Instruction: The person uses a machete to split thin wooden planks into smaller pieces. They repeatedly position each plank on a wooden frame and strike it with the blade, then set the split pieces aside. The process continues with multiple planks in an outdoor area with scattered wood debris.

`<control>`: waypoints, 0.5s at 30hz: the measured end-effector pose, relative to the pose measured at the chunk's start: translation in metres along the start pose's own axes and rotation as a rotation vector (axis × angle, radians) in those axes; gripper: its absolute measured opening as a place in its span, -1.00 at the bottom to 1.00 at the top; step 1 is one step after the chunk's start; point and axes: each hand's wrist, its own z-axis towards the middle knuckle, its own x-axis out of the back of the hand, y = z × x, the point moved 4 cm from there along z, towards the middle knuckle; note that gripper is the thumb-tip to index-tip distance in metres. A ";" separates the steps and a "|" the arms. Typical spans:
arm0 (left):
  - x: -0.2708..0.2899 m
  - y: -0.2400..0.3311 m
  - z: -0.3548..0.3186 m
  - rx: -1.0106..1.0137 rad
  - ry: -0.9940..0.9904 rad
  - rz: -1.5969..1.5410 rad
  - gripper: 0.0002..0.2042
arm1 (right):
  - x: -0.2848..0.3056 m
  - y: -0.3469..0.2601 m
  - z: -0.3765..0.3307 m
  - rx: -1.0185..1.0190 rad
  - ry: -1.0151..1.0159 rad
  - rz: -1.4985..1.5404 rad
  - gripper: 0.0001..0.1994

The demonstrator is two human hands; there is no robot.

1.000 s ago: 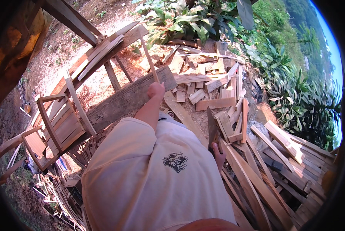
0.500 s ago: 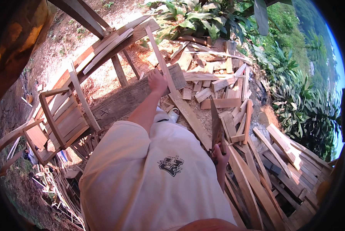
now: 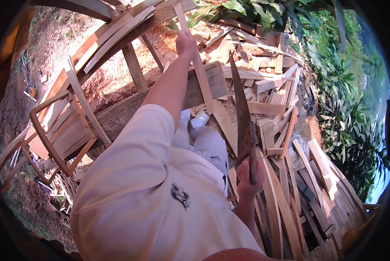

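My left hand point(image 3: 186, 45) is stretched far forward and closed around a narrow wooden strip point(image 3: 201, 78). The strip runs across the end of a thick, dark plank point(image 3: 136, 107), which slants up from the lower left. On the right, my right hand point(image 3: 250, 176) grips the handle end of a handsaw point(image 3: 243, 108). Its long dark blade points up and away from me, with a gap between it and the strip. Beyond the strip's near end, a wider pale board point(image 3: 225, 124) slopes down towards the saw's handle.
Several wooden offcuts point(image 3: 264, 108) lie heaped on sawdust ahead. Long boards point(image 3: 286, 204) are stacked at the lower right. A wooden frame point(image 3: 51, 130) and a long raised beam point(image 3: 116, 39) stand to the left. Leafy plants point(image 3: 351, 117) border the right.
My left hand has moved farther forward along the strip, and the strip has shifted slightly. The saw has come up higher into view, its blade now reaching farther forward.
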 end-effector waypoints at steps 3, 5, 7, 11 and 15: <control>-0.008 0.001 -0.017 -0.046 0.053 0.108 -0.64 | -0.013 0.006 0.002 0.014 -0.079 -0.025 -0.82; -0.014 0.004 -0.028 -0.032 0.081 0.117 -0.64 | -0.020 0.007 0.005 0.064 -0.080 -0.056 -0.82; -0.019 0.000 -0.037 -0.020 0.093 0.095 -0.62 | -0.024 0.008 0.008 0.085 -0.112 -0.075 -0.82; -0.022 0.006 -0.042 -0.055 0.028 0.157 -0.62 | -0.029 -0.006 0.023 0.168 -0.094 -0.097 -0.81; -0.025 0.001 -0.046 -0.041 0.039 0.170 -0.61 | -0.025 -0.010 0.034 0.165 -0.117 -0.129 -0.82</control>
